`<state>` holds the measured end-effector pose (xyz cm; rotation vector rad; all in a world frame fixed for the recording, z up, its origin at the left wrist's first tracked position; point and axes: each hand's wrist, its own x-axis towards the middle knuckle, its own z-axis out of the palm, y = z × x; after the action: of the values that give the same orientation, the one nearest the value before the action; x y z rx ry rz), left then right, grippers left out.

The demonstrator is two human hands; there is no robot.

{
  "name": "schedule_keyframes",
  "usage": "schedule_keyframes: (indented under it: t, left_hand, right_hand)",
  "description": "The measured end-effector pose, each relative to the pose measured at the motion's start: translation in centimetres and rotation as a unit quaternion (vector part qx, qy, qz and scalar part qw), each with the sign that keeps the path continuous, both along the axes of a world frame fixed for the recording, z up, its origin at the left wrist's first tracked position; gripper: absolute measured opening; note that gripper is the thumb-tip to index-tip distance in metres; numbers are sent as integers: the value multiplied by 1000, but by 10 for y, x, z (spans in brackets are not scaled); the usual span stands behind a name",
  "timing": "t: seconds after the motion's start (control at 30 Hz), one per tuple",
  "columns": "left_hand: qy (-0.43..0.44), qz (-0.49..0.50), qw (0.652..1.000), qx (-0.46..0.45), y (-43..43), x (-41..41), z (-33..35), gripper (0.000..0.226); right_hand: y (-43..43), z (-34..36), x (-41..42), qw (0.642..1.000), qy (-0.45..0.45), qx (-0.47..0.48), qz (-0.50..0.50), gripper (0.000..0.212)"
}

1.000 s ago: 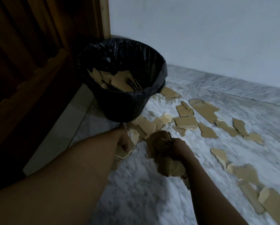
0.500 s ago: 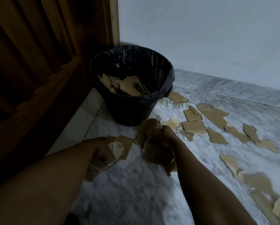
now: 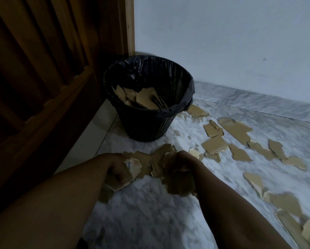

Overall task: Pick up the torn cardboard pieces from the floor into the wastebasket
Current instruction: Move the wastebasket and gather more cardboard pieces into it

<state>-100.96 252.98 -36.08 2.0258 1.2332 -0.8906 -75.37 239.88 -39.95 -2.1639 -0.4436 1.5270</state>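
Observation:
A black wastebasket (image 3: 147,126) lined with a black bag stands in the corner, with brown cardboard pieces (image 3: 143,99) inside it. My left hand (image 3: 115,168) grips a bunch of torn cardboard (image 3: 134,165) just in front of the basket, above the floor. Close beside it, my right hand (image 3: 182,163) grips a larger wad of cardboard pieces (image 3: 177,184). Several more torn pieces (image 3: 237,130) lie scattered on the marble floor to the right, running toward the lower right corner (image 3: 285,203).
A dark wooden door (image 3: 42,78) and its frame fill the left side, close to the basket. A pale wall (image 3: 222,42) rises behind. The white marble floor (image 3: 150,221) lies between my forearms.
Both hands have lifted from the floor with their cardboard and drawn together; the view has shifted so the basket sits further right and lower.

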Motion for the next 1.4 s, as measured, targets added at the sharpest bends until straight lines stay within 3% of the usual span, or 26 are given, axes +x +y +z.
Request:
schedule_keyframes:
  t: [0.07,0.17,0.27,0.4,0.5,0.57,0.63,0.77,0.87,1.0,1.17,1.4]
  left_hand:
    - [-8,5,1000,-14,-6,3,5,106]
    - [-14,8,1000,-16,-7,6,2,105]
    - [-20,-8,1000,-4,-7,9,1,111]
    - [-22,2,1000,16,-9,11,-6,118]
    - [5,2,1000,7,-11,8,-14,112]
    - [19,4,1000,9,-12,5,-18,106]
    - [19,6,1000,23,-12,3,-20,109]
    - [22,-6,999,38,-9,2,-23,113]
    - [21,-13,999,39,-10,3,-22,114]
    - [26,-5,999,42,-8,3,-27,115]
    - [32,-10,998,53,-8,3,-31,112]
    - [33,8,999,37,-2,-1,-33,127]
  right_hand:
    - [-7,9,0,999,-9,-4,33,49]
    - [-11,7,3,991,-85,21,103,36]
    - [-12,7,-3,992,-75,49,90,30]
    - [-8,14,-15,984,-139,23,108,46]
    - [-6,7,-15,963,-207,32,172,81]
    - [2,1,-16,964,-187,22,188,75]
    - [5,18,-30,973,-139,22,183,56]
    - [9,20,-33,951,-175,91,238,35]
    - [11,13,-34,949,-185,80,241,16]
    - [3,27,-40,943,-178,113,256,51]
    - [5,27,-48,948,-188,102,236,68]
    - [4,33,-57,965,-113,123,200,55]
